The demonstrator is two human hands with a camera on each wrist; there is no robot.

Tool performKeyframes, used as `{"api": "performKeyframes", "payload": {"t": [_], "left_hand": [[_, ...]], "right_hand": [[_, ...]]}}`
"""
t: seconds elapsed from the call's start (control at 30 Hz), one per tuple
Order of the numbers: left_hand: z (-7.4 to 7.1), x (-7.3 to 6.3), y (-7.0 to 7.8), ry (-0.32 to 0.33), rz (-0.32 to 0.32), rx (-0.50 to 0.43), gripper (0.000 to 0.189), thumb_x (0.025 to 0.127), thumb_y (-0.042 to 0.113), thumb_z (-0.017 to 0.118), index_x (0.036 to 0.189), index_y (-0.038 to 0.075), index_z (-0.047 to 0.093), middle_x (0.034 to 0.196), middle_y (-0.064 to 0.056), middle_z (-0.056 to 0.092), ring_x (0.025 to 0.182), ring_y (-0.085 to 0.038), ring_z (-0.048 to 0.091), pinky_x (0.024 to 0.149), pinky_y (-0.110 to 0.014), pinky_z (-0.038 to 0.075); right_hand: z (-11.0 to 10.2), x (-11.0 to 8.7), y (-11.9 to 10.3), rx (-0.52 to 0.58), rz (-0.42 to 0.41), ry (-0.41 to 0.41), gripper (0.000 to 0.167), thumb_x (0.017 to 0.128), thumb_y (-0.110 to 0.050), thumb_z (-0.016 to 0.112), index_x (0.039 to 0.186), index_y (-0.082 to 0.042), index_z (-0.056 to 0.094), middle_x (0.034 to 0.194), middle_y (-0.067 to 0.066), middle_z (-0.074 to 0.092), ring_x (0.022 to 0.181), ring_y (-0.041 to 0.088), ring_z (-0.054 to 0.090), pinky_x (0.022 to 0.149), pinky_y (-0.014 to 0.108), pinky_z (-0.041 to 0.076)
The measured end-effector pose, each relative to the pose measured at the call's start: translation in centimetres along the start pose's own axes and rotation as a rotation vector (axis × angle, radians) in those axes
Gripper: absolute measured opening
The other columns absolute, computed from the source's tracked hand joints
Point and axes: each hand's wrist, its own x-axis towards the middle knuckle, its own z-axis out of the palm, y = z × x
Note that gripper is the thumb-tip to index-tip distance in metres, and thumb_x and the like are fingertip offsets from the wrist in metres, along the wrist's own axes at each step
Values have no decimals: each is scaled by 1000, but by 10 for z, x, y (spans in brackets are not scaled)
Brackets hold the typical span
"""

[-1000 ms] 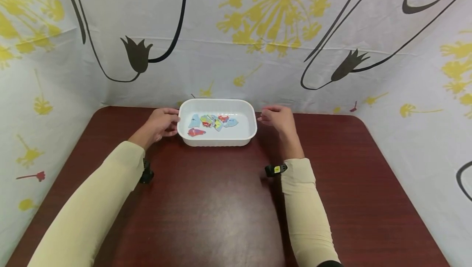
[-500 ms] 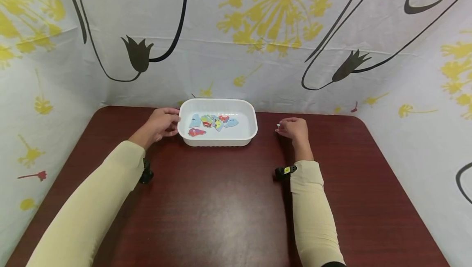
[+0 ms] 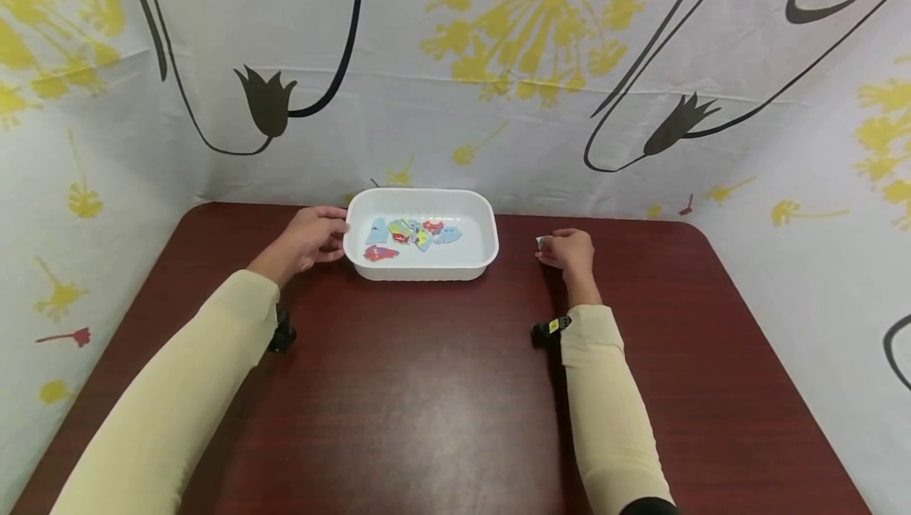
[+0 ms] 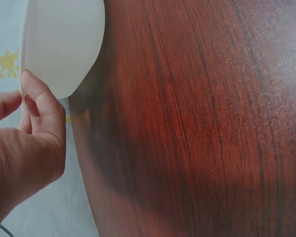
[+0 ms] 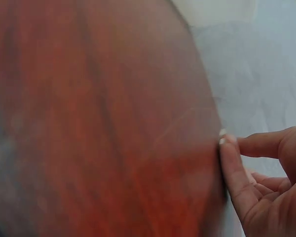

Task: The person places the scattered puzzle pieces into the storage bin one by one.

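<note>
A white oblong tray (image 3: 420, 274) stands at the back of the table. Several flat, irregular pieces with coloured print lie in it, among them a red and purple one (image 3: 380, 252), a pale blue one (image 3: 377, 231) and a yellow-green one (image 3: 400, 231). At the tray's left end my left hand (image 3: 311, 240) pinches the rim, with the thumb on the outer wall in the left wrist view. Right of the tray, my right hand (image 3: 569, 250) pinches a small pale blue piece (image 3: 538, 242) over the table; the fingers hide most of it.
The table (image 3: 427, 388) is dark reddish wood with rounded back corners. A white cloth (image 3: 398, 119) with yellow and dark flower prints hangs behind it and along both sides. A small black wrist camera (image 3: 546, 332) sits below each hand.
My right hand has moved right, away from the tray's right end, and a pale piece now shows at its fingertips. The left hand and tray have stayed in place.
</note>
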Motion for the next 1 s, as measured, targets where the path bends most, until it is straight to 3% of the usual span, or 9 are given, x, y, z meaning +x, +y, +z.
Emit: {"api": "performKeyframes", "payload": {"t": [0.17,0.47,0.77,1.0], "left_hand": [[0,0,-1,-7,-7,2,43,100,19,53,142,13,45,114,-10,52,86,-19,54,74,-27,56],[-1,2,0,-7,1,4,43,100,19,53,142,13,46,113,-10,52,86,-19,54,75,-28,57],[-2,4,0,-3,-4,2,43,100,19,54,141,13,46,113,-10,52,84,-19,54,71,-26,57],[-2,3,2,-5,-11,-10,44,99,19,56,142,12,46,111,-9,53,81,-17,55,70,-27,57]], "right_hand": [[1,3,2,-30,-2,28,48,91,-6,64,136,1,49,125,25,58,58,7,66,65,25,58],[1,4,-1,-65,3,3,47,90,-4,64,134,2,48,119,23,59,59,6,66,68,25,58],[-2,6,-1,-54,13,-109,47,90,-1,65,133,3,48,117,21,58,66,9,67,74,28,58],[-6,5,-4,-163,-15,-194,50,92,1,61,139,0,46,118,22,60,75,11,67,77,30,58]]}}
